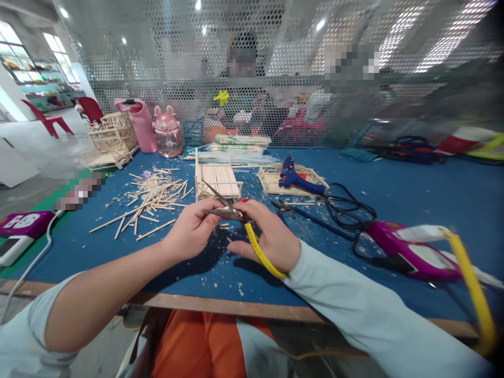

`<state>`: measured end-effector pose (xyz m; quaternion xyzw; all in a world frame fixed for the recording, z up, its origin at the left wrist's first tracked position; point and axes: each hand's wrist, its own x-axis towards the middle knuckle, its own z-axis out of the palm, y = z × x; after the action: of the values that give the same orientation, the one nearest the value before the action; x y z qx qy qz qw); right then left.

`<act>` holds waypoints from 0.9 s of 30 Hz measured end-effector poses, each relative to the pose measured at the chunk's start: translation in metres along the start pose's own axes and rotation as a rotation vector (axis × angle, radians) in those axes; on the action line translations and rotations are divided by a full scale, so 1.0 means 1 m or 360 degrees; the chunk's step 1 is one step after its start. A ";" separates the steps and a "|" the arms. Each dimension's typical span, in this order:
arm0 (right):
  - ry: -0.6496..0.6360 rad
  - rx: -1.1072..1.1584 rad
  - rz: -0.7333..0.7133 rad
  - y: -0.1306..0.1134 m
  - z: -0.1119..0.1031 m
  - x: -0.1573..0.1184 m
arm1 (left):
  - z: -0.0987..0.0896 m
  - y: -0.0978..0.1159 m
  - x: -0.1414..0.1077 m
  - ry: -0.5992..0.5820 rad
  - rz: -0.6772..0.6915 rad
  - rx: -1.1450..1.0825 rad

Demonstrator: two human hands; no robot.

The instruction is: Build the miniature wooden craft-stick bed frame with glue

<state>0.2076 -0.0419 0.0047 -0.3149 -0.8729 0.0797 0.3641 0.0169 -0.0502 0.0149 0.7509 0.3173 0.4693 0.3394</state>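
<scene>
My right hand (271,236) grips a pair of scissors (230,211) with dark, parted blades pointing left. A curved yellow handle or band runs along the palm side, and a bit of red shows at the fingers. Close against the blades, my left hand (192,228) is closed in a pinch; whatever lies between its fingertips is hidden. Just behind the hands stands a small bed-like frame of thin wooden sticks (218,176). To its left spreads a loose pile of cut sticks (153,197). Small chips are scattered on the blue tabletop (189,278) below my hands.
A blue glue gun (295,181) rests on another stick frame (268,184). Blue-handled cutters (315,218), black cable (346,210) and a purple-white power strip (413,252) lie right. Pink bottle (144,126), pink-lidded jar (168,134) and bagged sticks (240,147) stand before a perforated metal screen (299,115).
</scene>
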 end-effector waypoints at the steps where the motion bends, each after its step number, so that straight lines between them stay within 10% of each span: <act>1: 0.0007 -0.0002 -0.0009 0.000 0.000 0.000 | -0.001 0.000 0.000 0.0007 0.0046 0.0061; 27: 0.0134 -0.0104 -0.0045 -0.007 0.005 -0.005 | 0.008 0.003 -0.009 0.0161 0.0060 0.0138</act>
<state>0.2034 -0.0499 0.0004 -0.3173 -0.8633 0.0328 0.3911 0.0217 -0.0606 0.0099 0.7461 0.3399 0.4988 0.2812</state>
